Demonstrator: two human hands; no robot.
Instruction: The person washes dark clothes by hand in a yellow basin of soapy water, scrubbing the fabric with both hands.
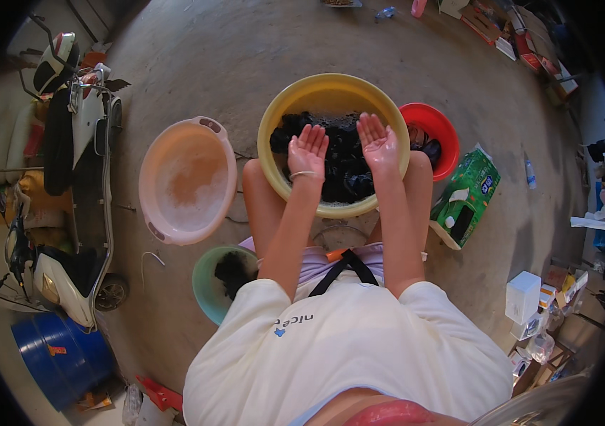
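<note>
Both of my hands are held palm up over a large yellow plastic basin (334,80) between my knees. My left hand (308,150) wears a bracelet at the wrist and holds nothing. My right hand (378,142) is also bare of any object, its palm wet and shiny. Beneath them, dark wet cloth (346,160) lies in sudsy water. The forearms and hands hide part of the cloth.
Left stands a pink basin (190,181) of cloudy, foamy water. A green tub (209,298) holds something black; a red basin (448,141) holds dark items. Nearby are a green tissue pack (466,197), an electric scooter (87,170) and a blue drum (63,357).
</note>
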